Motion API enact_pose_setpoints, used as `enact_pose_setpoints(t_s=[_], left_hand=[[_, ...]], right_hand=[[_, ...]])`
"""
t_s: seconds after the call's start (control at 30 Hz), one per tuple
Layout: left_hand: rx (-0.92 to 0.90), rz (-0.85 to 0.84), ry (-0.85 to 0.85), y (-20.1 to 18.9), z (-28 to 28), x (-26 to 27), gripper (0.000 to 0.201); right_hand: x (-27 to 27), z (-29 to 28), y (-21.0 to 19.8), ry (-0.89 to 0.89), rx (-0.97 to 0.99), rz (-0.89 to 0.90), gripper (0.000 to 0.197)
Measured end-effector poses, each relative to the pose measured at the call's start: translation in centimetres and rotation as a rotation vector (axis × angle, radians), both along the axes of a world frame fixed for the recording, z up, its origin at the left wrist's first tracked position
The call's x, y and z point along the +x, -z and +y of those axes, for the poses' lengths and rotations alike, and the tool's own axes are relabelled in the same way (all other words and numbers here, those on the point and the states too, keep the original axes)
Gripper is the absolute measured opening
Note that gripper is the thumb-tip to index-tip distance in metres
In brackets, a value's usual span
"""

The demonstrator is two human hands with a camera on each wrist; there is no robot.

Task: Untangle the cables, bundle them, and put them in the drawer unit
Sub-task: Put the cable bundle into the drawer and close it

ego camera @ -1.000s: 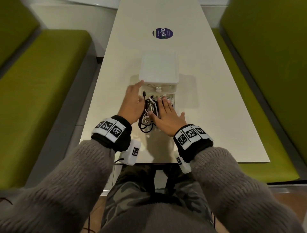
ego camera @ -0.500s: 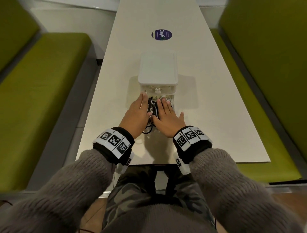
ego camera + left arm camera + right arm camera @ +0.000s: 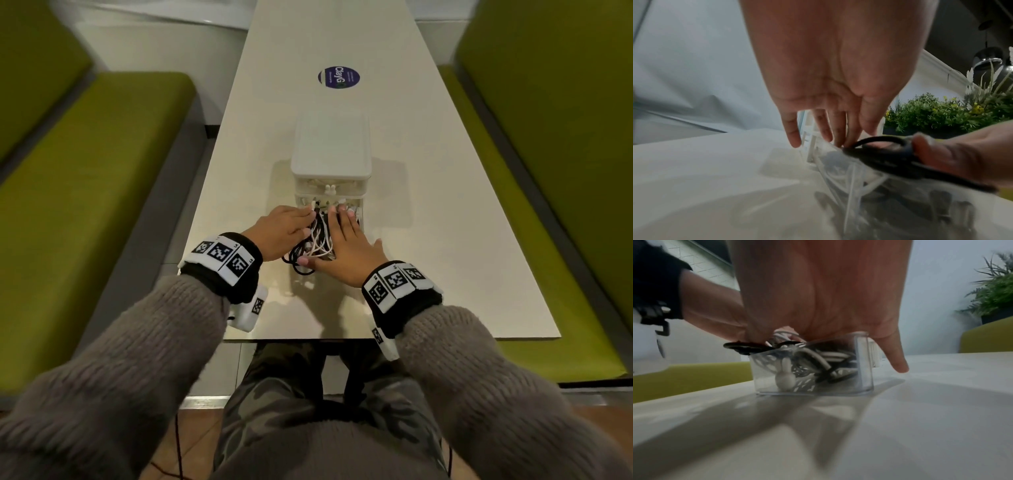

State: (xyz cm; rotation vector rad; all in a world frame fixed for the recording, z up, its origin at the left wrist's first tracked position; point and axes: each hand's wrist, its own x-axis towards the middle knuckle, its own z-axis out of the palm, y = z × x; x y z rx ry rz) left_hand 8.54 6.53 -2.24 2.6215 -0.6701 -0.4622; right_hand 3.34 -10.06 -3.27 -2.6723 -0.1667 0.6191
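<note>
On white table [image 3: 445,240] between green benches [image 3: 85,178]; hands flat, pressing cables [image 3: 317,240] into drawer [image 3: 863,363].

A white table [image 3: 428,205] bears a round purple sticker [image 3: 338,77], flanked by green benches [image 3: 85,178], with potted plants [image 3: 941,112] beyond

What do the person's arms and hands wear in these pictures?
Both arms are in fuzzy grey-brown knitted sleeves. Each wrist carries a black band with white plates printed with black square codes, and a small white box hangs below it. The left hand and right hand are bare.
</note>
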Motion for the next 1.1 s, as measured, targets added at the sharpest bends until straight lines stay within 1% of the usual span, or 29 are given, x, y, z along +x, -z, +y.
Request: enact_pose_setpoints(t_s=[0.07, 0.1, 0.13, 0.17, 0.23, 0.27, 0.33, 0.4, 0.47, 0.53, 0.6, 0.67, 0.7, 0.73, 0.77, 0.8, 0.87, 0.9, 0.93, 1.0, 1.03, 1.1], left_hand=[[-0.187, -0.027, -0.097, -0.7, 0.3, -1.0, 0.042], [-0.224, -0.061, -0.163, -1.0, 0.7, -1.6, 0.043], [-0.217, -0.092, -0.204, -1.2, 1.1, -2.5, 0.047], [-0.2, -0.096, -0.205, -1.3, 1.6, -3.5, 0.051], [-0.176, -0.061, -0.139, -1.2, 2.1, -5.5, 0.057], [-0.141, -0.075, -0.094, -0.9, 2.2, -6.0, 0.059], [-0.041, -0.149, -0.047, -0.1, 2.0, -6.4, 0.059], [0.008, -0.243, -0.056, 0.3, 1.7, -6.0, 0.051], [0.006, -0.317, -0.017, 0.0, 1.5, -5.5, 0.041], [-0.004, -0.392, 0.091, 0.1, 1.7, -5.2, 0.033], [-0.011, -0.465, 0.181, 0.9, 2.1, -4.7, 0.034], [-0.024, -0.491, 0.202, 1.5, 1.9, -4.5, 0.035], [-0.044, -0.456, 0.176, 1.4, 1.6, -4.6, 0.034], [-0.074, -0.42, 0.113, 1.1, 1.2, -4.7, 0.032], [-0.077, -0.369, 0.042, 0.7, 0.9, -4.7, 0.031], [-0.052, -0.321, -0.008, 0.3, 0.6, -4.5, 0.03], [0.043, -0.264, -0.019, -0.3, 0.2, -4.1, 0.029], [0.095, -0.25, -0.003, -0.6, 0.0, -3.8, 0.027], [0.137, -0.249, 0.016, -0.8, -0.3, -3.7, 0.025], [0.224, -0.242, 0.035, -1.2, -1.1, -3.7, 0.022], [0.256, -0.237, 0.033, -1.3, -1.3, -3.7, 0.021], [0.276, -0.197, 0.078, -1.8, -1.5, -3.5, 0.022]], right_hand=[[0.1, 0.0, 0.1, 0.01, 0.011, 0.003, 0.109], [0.1, 0.0, 0.2, 0.01, 0.016, 0.01, 0.107], [0.2, -0.1, 0.3, 0.006, 0.019, 0.016, 0.104], [0.3, -0.2, 0.4, 0.0, 0.019, 0.019, 0.1], [0.5, -0.3, 0.5, -0.008, 0.018, 0.024, 0.093], [0.5, -0.3, 0.4, -0.01, 0.021, 0.025, 0.09], [0.5, -0.3, 0.3, -0.011, 0.026, 0.029, 0.085], [0.5, -0.2, 0.3, -0.012, 0.039, 0.034, 0.082], [0.6, -0.4, 0.3, -0.009, 0.056, 0.039, 0.082], [0.7, -0.5, 0.3, -0.005, 0.065, 0.044, 0.082], [0.5, -0.4, 0.3, -0.002, 0.057, 0.03, 0.08], [0.2, -0.1, 0.4, 0.005, 0.042, -0.001, 0.076], [0.3, -0.1, 0.5, 0.01, 0.047, -0.007, 0.074], [0.3, -0.2, 0.4, 0.022, 0.079, 0.008, 0.071], [0.4, -0.2, 0.1, 0.04, 0.148, 0.039, 0.068], [0.5, -0.4, -0.2, 0.063, 0.24, 0.068, 0.064], [0.8, -0.7, -0.7, 0.089, 0.369, 0.075, 0.057], [0.9, -0.8, -0.8, 0.07, 0.36, 0.063, 0.055], [1.0, -0.9, -0.6, 0.032, 0.308, 0.056, 0.057], [1.1, -1.0, 0.1, -0.054, 0.166, 0.056, 0.066], [1.1, -1.0, 0.4, -0.083, 0.106, 0.053, 0.069], [1.0, -1.0, 0.6, -0.091, 0.035, 0.046, 0.07]])
